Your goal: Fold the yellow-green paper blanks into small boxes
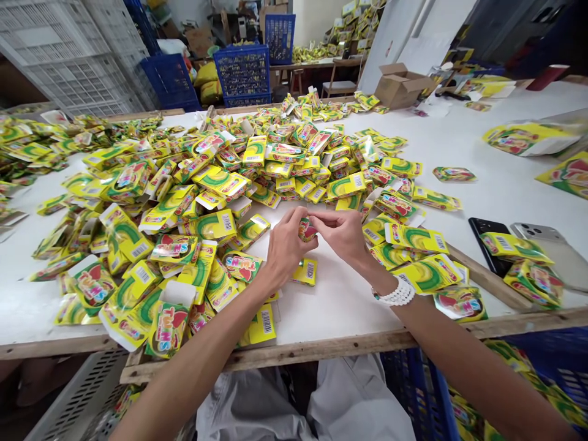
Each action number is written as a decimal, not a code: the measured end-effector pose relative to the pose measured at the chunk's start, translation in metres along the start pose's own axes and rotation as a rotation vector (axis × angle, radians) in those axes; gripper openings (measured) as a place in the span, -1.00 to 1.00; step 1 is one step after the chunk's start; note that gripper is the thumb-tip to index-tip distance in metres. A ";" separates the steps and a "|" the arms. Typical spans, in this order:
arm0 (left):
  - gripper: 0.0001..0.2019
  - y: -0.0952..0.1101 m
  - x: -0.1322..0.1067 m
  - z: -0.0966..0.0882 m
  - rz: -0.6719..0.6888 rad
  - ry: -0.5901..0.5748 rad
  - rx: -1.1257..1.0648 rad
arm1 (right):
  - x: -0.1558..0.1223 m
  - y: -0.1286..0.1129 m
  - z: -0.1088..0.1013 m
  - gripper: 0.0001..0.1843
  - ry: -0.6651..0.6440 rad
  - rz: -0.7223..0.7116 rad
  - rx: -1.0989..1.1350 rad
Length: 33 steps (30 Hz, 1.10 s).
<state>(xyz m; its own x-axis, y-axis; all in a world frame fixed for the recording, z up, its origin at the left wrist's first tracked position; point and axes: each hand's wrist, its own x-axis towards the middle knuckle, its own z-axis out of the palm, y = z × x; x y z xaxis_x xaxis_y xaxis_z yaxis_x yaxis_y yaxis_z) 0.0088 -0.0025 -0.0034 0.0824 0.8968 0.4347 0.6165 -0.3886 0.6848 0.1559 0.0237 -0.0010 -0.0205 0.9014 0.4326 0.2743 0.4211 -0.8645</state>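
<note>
The left hand (285, 246) and the right hand (343, 236) meet over the middle of the white tabletop (340, 306), a little back from its wooden front edge. Between them they hold a small carton (307, 230), printed red and green, lifted clear of the tabletop. The fingers (321, 219) of both hands are clamped on it: the left thumb and fingertips pinch its near side and top, and the right ones press in from the other side. Much of the carton is hidden by them. A white bead bracelet (395, 294) sits on the right wrist.

Just below the hands a flat yellow carton with a barcode (307, 271) lies on the tabletop, apart from the held one. A wide heap of yellow and green cartons (206, 177) spreads behind and to the left of the hands, some flat, some with flaps open, many showing barcodes. More of them lie to the right, near a black phone (484, 242) and a silver phone (546, 242) that rest side by side, each partly covered by cartons.

At the far edge stands an open cardboard box (399, 82). Beyond the tabletop are blue crates (243, 73) and stacked white crates (68, 61). Under the front edge at the right, another blue crate (422, 392) holds more yellow packs
</note>
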 end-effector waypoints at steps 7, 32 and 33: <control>-0.61 -0.001 -0.003 0.001 0.009 0.024 -0.064 | 0.001 -0.001 -0.006 -0.73 -0.056 -0.073 -0.041; -0.64 0.002 -0.008 0.005 -0.074 0.093 -0.050 | 0.004 -0.001 -0.013 -0.76 -0.201 0.031 -0.083; -0.66 0.001 -0.008 0.005 -0.072 0.090 -0.048 | 0.003 -0.001 -0.012 -0.77 -0.194 0.018 -0.092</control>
<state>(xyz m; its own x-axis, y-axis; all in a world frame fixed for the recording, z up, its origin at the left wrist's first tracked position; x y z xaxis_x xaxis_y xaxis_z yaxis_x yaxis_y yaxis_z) 0.0129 -0.0093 -0.0090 -0.0330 0.9009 0.4329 0.5795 -0.3356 0.7427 0.1668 0.0250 0.0043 -0.1970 0.9150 0.3520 0.3631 0.4016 -0.8408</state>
